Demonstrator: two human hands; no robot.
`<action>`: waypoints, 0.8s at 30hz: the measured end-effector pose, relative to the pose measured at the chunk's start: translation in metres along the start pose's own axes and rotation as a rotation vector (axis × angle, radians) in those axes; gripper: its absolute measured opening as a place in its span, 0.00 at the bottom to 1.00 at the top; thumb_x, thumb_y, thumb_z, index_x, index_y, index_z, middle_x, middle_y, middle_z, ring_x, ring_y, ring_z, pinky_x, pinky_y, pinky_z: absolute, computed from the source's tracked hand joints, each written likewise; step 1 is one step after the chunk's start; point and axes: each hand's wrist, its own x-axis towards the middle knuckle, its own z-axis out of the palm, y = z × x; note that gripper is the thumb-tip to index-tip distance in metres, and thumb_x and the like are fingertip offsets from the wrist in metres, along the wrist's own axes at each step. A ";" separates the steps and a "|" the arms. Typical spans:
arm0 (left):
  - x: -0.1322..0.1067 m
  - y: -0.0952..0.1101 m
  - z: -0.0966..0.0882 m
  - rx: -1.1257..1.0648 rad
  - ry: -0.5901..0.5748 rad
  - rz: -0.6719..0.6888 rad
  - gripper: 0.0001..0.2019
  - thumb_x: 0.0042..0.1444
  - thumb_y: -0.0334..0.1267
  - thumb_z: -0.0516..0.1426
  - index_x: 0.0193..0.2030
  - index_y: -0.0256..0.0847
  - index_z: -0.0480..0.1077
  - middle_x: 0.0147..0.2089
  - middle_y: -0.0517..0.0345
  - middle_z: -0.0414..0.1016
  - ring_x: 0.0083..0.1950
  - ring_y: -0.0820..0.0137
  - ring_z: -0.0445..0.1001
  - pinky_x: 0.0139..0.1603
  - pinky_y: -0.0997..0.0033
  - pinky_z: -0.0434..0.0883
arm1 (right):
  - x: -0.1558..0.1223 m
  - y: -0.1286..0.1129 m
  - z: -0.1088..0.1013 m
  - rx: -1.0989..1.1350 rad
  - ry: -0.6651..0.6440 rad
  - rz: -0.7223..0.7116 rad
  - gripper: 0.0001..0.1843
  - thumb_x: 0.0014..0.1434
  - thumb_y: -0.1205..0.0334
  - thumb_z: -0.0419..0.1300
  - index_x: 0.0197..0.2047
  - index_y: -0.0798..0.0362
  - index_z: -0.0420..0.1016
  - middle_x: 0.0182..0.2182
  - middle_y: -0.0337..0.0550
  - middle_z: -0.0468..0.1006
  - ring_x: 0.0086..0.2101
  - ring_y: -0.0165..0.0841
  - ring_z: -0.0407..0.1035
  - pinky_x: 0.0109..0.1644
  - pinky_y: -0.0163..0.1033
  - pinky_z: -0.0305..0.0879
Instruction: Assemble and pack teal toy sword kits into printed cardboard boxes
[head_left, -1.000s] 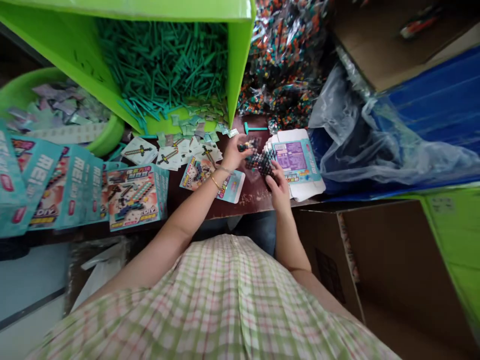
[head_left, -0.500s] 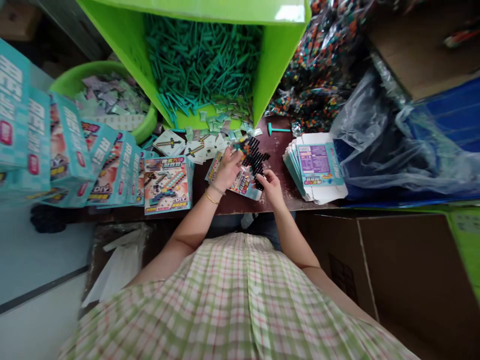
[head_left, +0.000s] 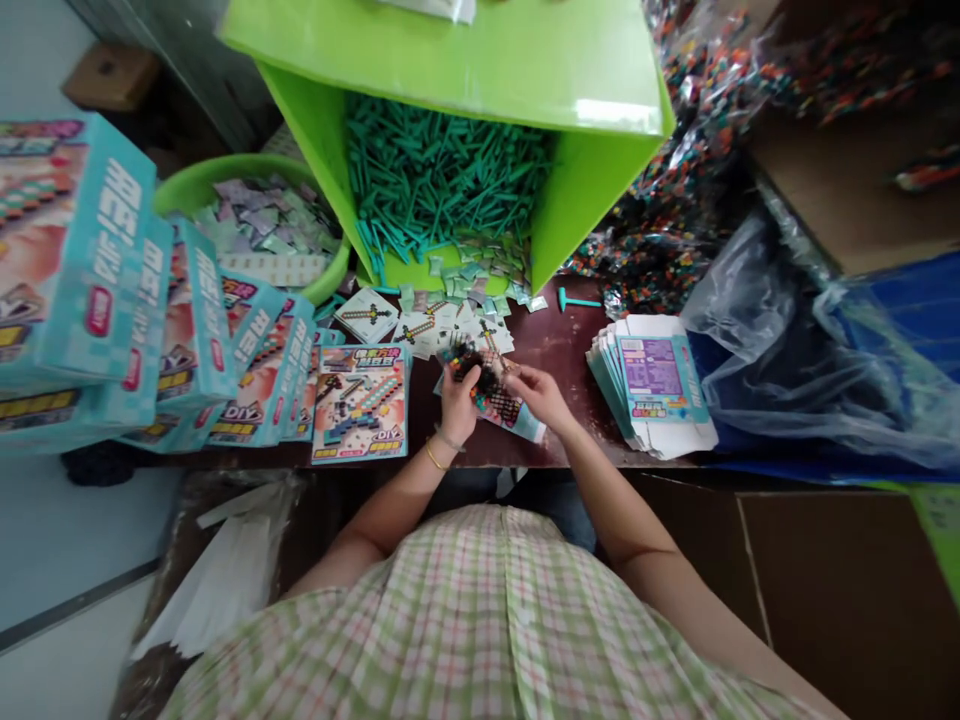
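My left hand (head_left: 459, 405) is closed around a bundle of mostly black beads (head_left: 471, 362) with some coloured ones; whether a clear bag encloses them I cannot tell. My right hand (head_left: 544, 395) pinches the upper edge of a dark gridded piece (head_left: 501, 402) beside the bundle. Part of that piece is hidden by my fingers. Beneath both hands a flat teal printed box (head_left: 529, 428) lies on the dark red table (head_left: 480, 452). Just beyond them are printed instruction cards (head_left: 491, 335) with pixel sword pictures.
A green bin (head_left: 600, 180) holds teal hammer-like sticks, and small sachets spill from its mouth. One teal hammer (head_left: 581, 302) lies to its right. Flattened boxes (head_left: 660, 385) are stacked at right, printed boxes (head_left: 360, 410) at left. A green basket (head_left: 341, 275) contains sachets; bead bags (head_left: 675, 220) are piled behind.
The black gridded piece and bead bundle have been turned in my hands. My left hand now wraps the bundle from below, and my right hand has moved to the piece's upper edge. The view has shifted.
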 end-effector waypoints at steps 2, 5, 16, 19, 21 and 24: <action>0.001 -0.001 -0.012 -0.022 0.063 -0.024 0.30 0.45 0.48 0.73 0.54 0.48 0.71 0.53 0.56 0.83 0.59 0.59 0.80 0.66 0.54 0.73 | 0.041 -0.001 -0.004 -0.097 0.052 -0.066 0.28 0.60 0.30 0.63 0.32 0.49 0.76 0.26 0.37 0.76 0.29 0.33 0.69 0.39 0.41 0.72; -0.002 -0.003 -0.022 0.012 0.066 -0.059 0.33 0.44 0.45 0.74 0.58 0.49 0.71 0.57 0.54 0.82 0.62 0.57 0.79 0.69 0.52 0.71 | 0.126 -0.006 0.014 -0.335 0.092 -0.181 0.19 0.66 0.44 0.62 0.33 0.50 0.77 0.34 0.42 0.81 0.36 0.35 0.73 0.48 0.42 0.73; -0.011 0.004 -0.022 0.094 0.014 -0.126 0.39 0.45 0.42 0.74 0.66 0.52 0.71 0.61 0.53 0.81 0.66 0.55 0.77 0.75 0.52 0.67 | 0.290 -0.044 0.142 -0.701 -0.136 -0.255 0.25 0.66 0.70 0.62 0.65 0.65 0.71 0.69 0.66 0.68 0.65 0.50 0.62 0.73 0.61 0.52; -0.009 0.002 -0.025 0.108 0.031 -0.165 0.40 0.46 0.43 0.74 0.67 0.52 0.69 0.62 0.52 0.80 0.67 0.55 0.76 0.74 0.52 0.67 | 0.278 -0.038 0.130 -0.734 -0.058 -0.226 0.18 0.67 0.69 0.60 0.58 0.63 0.77 0.63 0.67 0.73 0.64 0.53 0.63 0.72 0.63 0.51; -0.009 0.001 -0.026 0.123 0.049 -0.194 0.40 0.48 0.43 0.74 0.69 0.52 0.68 0.63 0.52 0.80 0.67 0.55 0.76 0.74 0.51 0.68 | 0.270 -0.032 0.105 -0.640 -0.006 -0.203 0.11 0.68 0.69 0.58 0.49 0.62 0.80 0.55 0.63 0.78 0.60 0.49 0.66 0.72 0.58 0.53; -0.007 -0.003 -0.026 0.151 0.041 -0.179 0.38 0.52 0.45 0.72 0.69 0.51 0.66 0.64 0.52 0.79 0.66 0.57 0.77 0.73 0.51 0.69 | 0.247 -0.017 0.052 -0.509 0.061 -0.156 0.15 0.73 0.67 0.51 0.48 0.61 0.79 0.46 0.54 0.80 0.52 0.40 0.71 0.65 0.49 0.62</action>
